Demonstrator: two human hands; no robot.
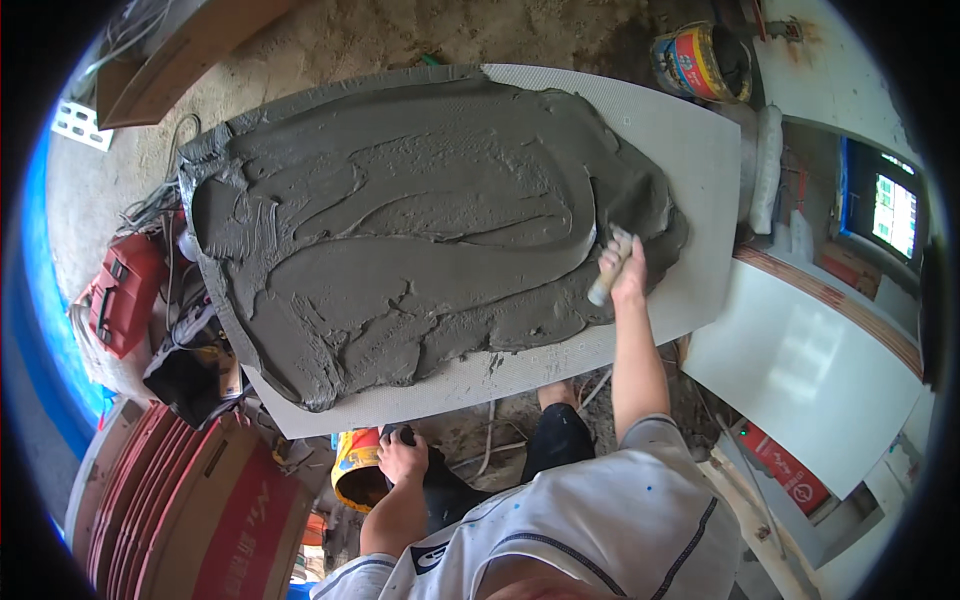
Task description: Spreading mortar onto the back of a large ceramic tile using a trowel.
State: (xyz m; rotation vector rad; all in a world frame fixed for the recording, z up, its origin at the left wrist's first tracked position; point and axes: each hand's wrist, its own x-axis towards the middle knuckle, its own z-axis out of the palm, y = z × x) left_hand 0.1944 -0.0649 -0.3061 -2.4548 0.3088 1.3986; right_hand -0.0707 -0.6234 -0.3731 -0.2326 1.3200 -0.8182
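Observation:
A large pale tile (700,255) with a textured surface lies in front of me, most of it under wet grey mortar (400,220). Near the mortar's right end, my right hand (624,268) is closed around the light handle of a trowel (601,291). The trowel's blade is smeared with mortar and hard to make out. My left hand (402,460) is low, by my knee and beside a yellow-and-red bucket (358,455). Its fingers are curled around a small dark thing whose kind I cannot tell.
Another bucket (690,62) stands beyond the tile's far right corner. Left of the tile are a red toolbox (125,295), a black bag (185,385) and cables. Stacked cardboard boxes (215,510) fill the lower left. A white panel (800,350) sits at the right.

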